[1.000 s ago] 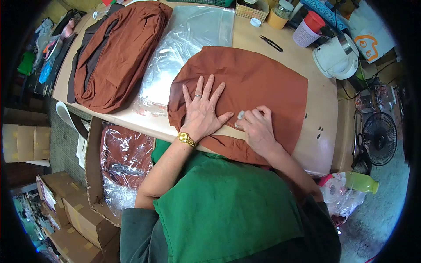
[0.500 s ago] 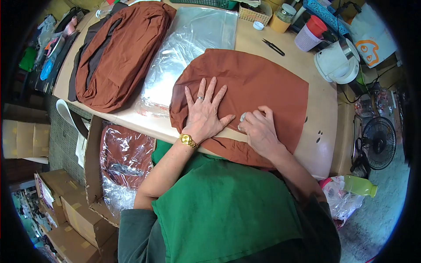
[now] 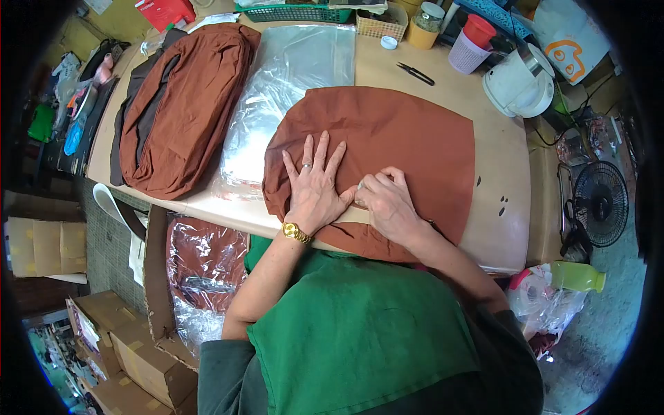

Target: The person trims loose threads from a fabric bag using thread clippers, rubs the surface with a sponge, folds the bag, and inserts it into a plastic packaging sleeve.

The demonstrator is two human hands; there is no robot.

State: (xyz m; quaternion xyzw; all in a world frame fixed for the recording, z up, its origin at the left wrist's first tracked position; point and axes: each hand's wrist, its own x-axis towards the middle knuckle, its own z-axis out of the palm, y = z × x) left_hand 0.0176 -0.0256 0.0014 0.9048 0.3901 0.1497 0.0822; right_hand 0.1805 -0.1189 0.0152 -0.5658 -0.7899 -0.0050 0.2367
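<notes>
Green apron (image 3: pixel 373 325), dark sleeves (image 3: pixel 228 377), gold wristwatch (image 3: pixel 296 232), ring (image 3: pixel 306 165).

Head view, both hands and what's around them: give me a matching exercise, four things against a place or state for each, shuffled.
1. Left hand
2. Right hand
3. Black snips
4. Fan

A. Lying on the table, beyond the rust-brown fabric
B. Fingers curled in
C. Off the table, at the picture's right
D. Spread out, palm down on the fabric

Pairs: 1-D, 2-B, 3-A, 4-C
</notes>
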